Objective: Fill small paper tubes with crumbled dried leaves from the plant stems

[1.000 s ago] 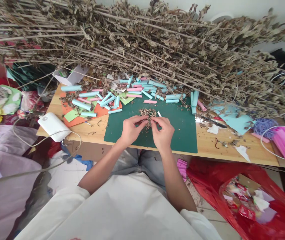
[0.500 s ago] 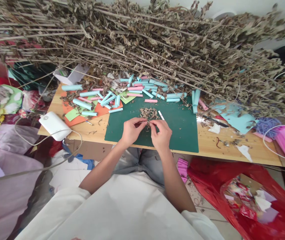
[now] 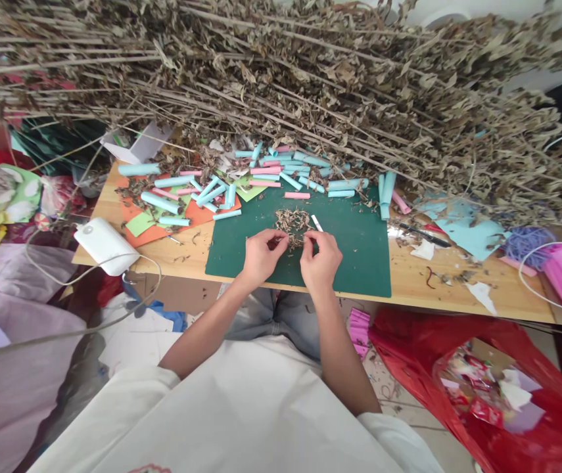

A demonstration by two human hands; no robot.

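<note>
A small heap of dried leaf bits (image 3: 292, 220) lies on the green cutting mat (image 3: 359, 263). At the heap's near left edge is my left hand (image 3: 262, 255), thumb and fingertips pinched together; what they hold is too small to make out clearly. My right hand (image 3: 321, 261) is curled at the heap's near right edge, its thumb and fingertips close together, and anything between them is hidden. A gap separates the two hands. Just beyond my right hand lies a short white stick (image 3: 317, 223).
Rolled blue paper tubes (image 3: 162, 202) and pink ones (image 3: 297, 196) lie behind the mat. Dried leafy stalks (image 3: 281, 85) stretch across the back. A white power bank (image 3: 106, 246) sits left, a black pen (image 3: 426, 235) right. A red plastic bag (image 3: 409, 348) hangs open below the table's right edge.
My hands have moved apart from nearly touching fingertips, the right one shifting slightly right. The leaf heap and the white stick look the same.
</note>
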